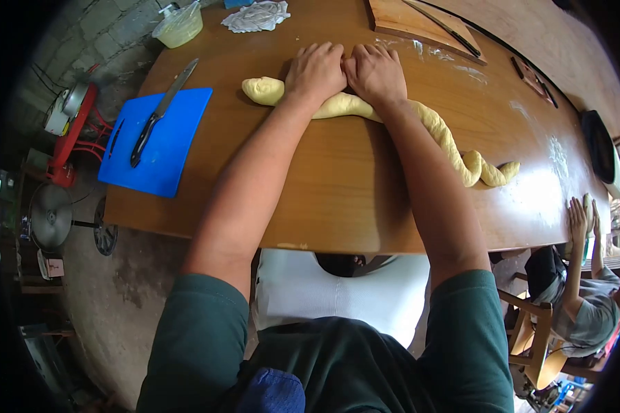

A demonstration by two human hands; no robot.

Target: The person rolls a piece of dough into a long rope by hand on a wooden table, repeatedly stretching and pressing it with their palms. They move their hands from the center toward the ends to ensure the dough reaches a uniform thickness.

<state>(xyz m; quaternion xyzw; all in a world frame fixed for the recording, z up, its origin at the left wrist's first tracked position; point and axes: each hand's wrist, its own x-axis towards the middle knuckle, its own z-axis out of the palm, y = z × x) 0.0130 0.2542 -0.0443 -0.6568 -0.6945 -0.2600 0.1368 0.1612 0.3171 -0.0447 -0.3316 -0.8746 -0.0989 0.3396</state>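
A long, uneven rope of pale yellow dough (348,106) lies across the wooden table in front of me, passing under both hands. My left hand (315,72) is closed over its left part, and a rounded end sticks out to the left. Close against it, thumbs nearly meeting, my right hand (377,73) bears down on the dough with its fingers bent. Past my right wrist the rope runs down to the right and ends in a twisted, lumpy stretch. The undersides of both hands are hidden.
A knife (160,117) rests on a blue cutting board (186,148) at left. At the back are a plastic tub (179,27), a crumpled white cloth (256,16) and a wooden board (399,20) with a long blade (448,29). Another person (592,306) works at far right.
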